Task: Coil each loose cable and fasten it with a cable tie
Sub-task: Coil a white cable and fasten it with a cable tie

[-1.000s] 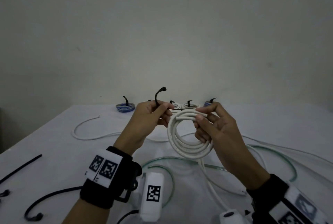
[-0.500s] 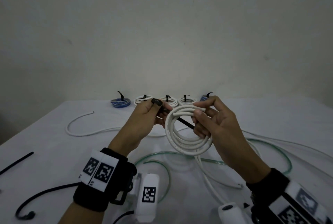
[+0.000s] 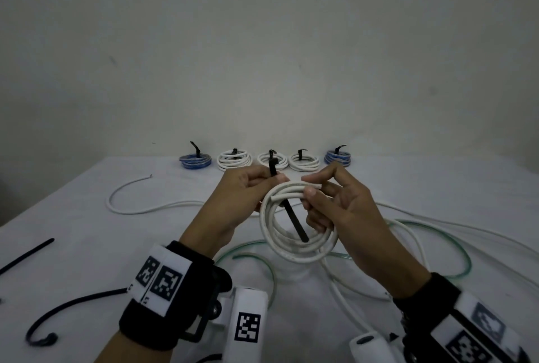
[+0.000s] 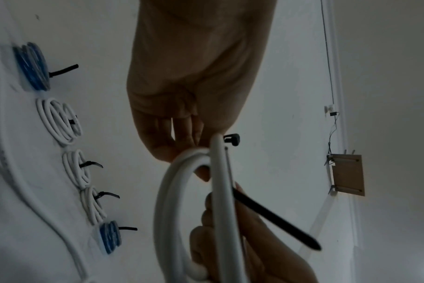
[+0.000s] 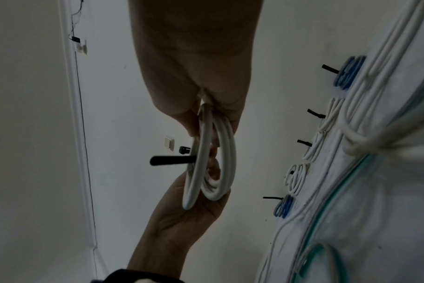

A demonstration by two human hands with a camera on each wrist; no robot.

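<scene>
The left hand (image 3: 243, 199) pinches a black cable tie (image 3: 292, 216) near its head, its strap poking through a white cable coil (image 3: 294, 231) gripped by the right hand's (image 3: 341, 211) curled fingers above a white table (image 3: 73, 216), five tied coils (image 3: 267, 159) lining the far edge.

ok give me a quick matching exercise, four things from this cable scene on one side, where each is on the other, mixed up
Things:
1. black tie
2. white coil
3. green cable
4. blue coils

Places:
A. loose on the table, under the hands
B. at both ends of the back row
C. pinched in the left hand, poking through the coil
D. held up by the right hand

Pairs: 1-C, 2-D, 3-A, 4-B
</scene>
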